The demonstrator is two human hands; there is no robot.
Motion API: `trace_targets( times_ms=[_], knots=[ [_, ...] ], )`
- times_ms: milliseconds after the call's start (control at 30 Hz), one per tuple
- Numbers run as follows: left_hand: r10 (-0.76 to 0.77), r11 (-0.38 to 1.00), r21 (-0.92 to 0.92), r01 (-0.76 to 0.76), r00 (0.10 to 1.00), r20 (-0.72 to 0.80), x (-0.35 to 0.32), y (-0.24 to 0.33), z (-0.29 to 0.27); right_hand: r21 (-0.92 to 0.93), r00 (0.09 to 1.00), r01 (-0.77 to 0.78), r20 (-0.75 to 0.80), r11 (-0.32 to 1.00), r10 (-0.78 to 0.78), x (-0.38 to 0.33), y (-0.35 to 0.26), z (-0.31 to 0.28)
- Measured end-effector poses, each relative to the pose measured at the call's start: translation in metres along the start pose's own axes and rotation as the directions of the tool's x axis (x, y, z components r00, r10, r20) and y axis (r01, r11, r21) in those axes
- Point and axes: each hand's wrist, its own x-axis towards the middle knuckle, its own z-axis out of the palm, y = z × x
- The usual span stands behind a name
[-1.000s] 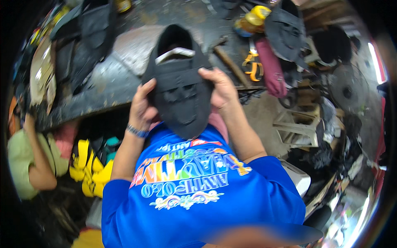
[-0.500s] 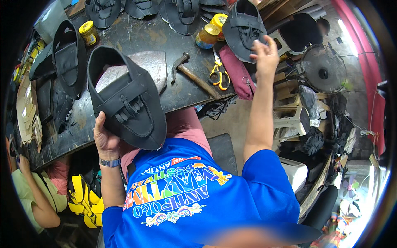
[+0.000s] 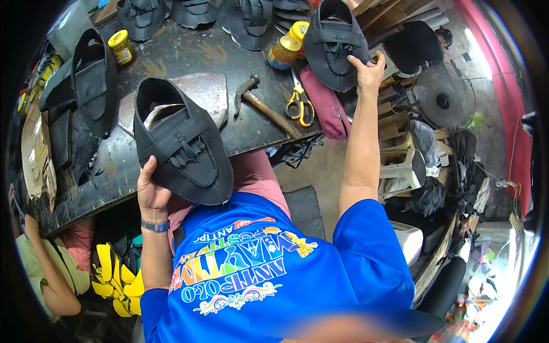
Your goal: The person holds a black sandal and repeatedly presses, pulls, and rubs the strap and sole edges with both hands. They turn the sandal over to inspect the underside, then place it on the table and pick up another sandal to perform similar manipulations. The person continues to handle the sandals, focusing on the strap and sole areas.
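Observation:
My left hand [image 3: 153,191] is closed on the edge of a black leather shoe upper [image 3: 189,163] with a strap and fringe across its front. This upper is tilted above the table's near edge, over my lap. At the far right of the table, my right hand [image 3: 369,74] pinches the side of another black fringed shoe upper [image 3: 330,44], its thumb on top. The fingers beneath are partly hidden. A maroon pouch [image 3: 325,106] lies below that upper, beside yellow-handled scissors [image 3: 298,106]. A hammer [image 3: 266,108] rests to the left of the scissors.
A metal slab [image 3: 209,94] lies behind the held upper on the dark table [image 3: 189,54]. More black uppers [image 3: 94,86] stand left and along the back. Yellow-lidded jars [image 3: 283,52] stand near the scissors. A fan [image 3: 443,94] stands right; a co-worker's arm [image 3: 54,274] shows at lower left.
My right hand has closed from spread fingers onto the edge of the right-hand upper. The upper in my left hand has tipped and shifted slightly right.

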Motion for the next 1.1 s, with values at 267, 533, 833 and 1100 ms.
trace_targets(
  times_ms=[267, 533, 833, 1100],
  knots=[
    [0.086, 0.992, 0.098, -0.085, 0.996, -0.007, -0.006, 0.007, 0.013, 0.805, 0.876, -0.476, 0.469, 0.354, 0.112, -0.017, -0.035, -0.015],
    [0.093, 0.992, 0.088, -0.092, 0.995, -0.017, 0.010, 0.006, 0.021, 0.554, 0.917, 0.154, 0.227, 0.818, -0.327, -0.120, -0.087, 0.030],
    [0.095, 0.995, 0.032, -0.094, 0.995, -0.031, -0.001, 0.007, 0.020, 0.110, 0.580, 0.634, 0.587, 0.765, -0.565, -0.218, -0.121, 0.062],
    [0.057, 0.997, 0.057, -0.058, 0.998, 0.015, -0.009, 0.008, 0.025, -0.235, 0.532, 0.843, 0.504, 0.484, -0.681, -0.188, -0.110, 0.113]
  ],
)
